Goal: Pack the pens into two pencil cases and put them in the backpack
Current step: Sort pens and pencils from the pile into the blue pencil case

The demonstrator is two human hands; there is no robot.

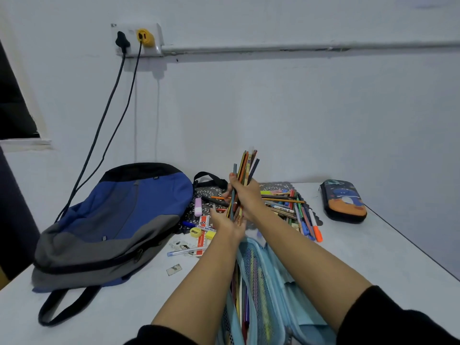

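My right hand [245,195] grips an upright bundle of pens and pencils [245,168] above the table. My left hand [227,224] is open, palm up, touching the lower ends of the bundle. An open light-blue pencil case [263,290] with mesh pockets lies under my forearms, several pens inside it. A pile of loose pens [291,207] lies on a dark lace mat behind my hands. A second, dark pencil case [344,201] with an orange and blue print lies zipped at the right. The blue and grey backpack [112,220] lies flat at the left.
Beside the backpack lie an eraser [198,207], a yellow sharpener [196,232], a ruler [202,232] and a clear pen [185,251]. Two cables [104,135] hang from a wall socket [137,38] down behind the backpack. The table's right edge [410,242] runs diagonally.
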